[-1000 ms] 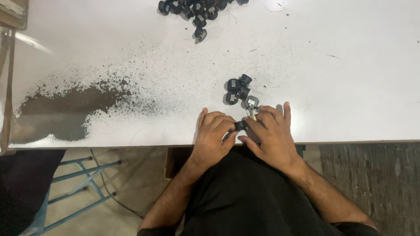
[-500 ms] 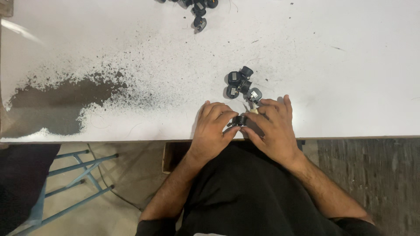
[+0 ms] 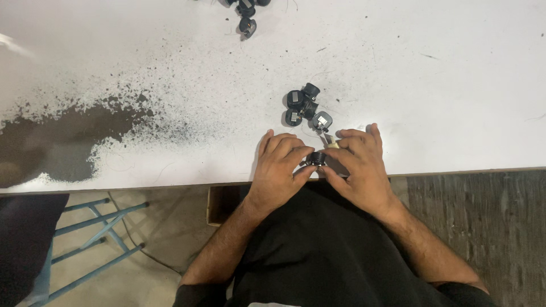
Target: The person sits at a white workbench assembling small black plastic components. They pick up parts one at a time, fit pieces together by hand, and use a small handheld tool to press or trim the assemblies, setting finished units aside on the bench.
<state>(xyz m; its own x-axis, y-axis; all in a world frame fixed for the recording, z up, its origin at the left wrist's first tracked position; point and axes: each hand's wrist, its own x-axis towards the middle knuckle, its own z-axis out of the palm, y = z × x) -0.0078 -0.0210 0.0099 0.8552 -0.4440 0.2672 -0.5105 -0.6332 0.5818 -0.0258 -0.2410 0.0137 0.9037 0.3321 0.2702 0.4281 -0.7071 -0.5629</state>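
Observation:
My left hand and my right hand rest side by side at the near edge of a white table. Between their fingertips they grip one small black round part. A thin pale piece sticks up by my right fingers; I cannot tell what it is. Just beyond my hands lies a small cluster of the same black parts, one of them with a light square face.
A second pile of black parts lies at the table's far edge. A large dark worn patch spreads over the table's left side. A brown box sits under the table edge, and a blue metal frame stands on the floor to the left.
My hands stay together on the small black part, with only slight finger shifts. The view has tilted a little, so the table contents sit higher in the frame.

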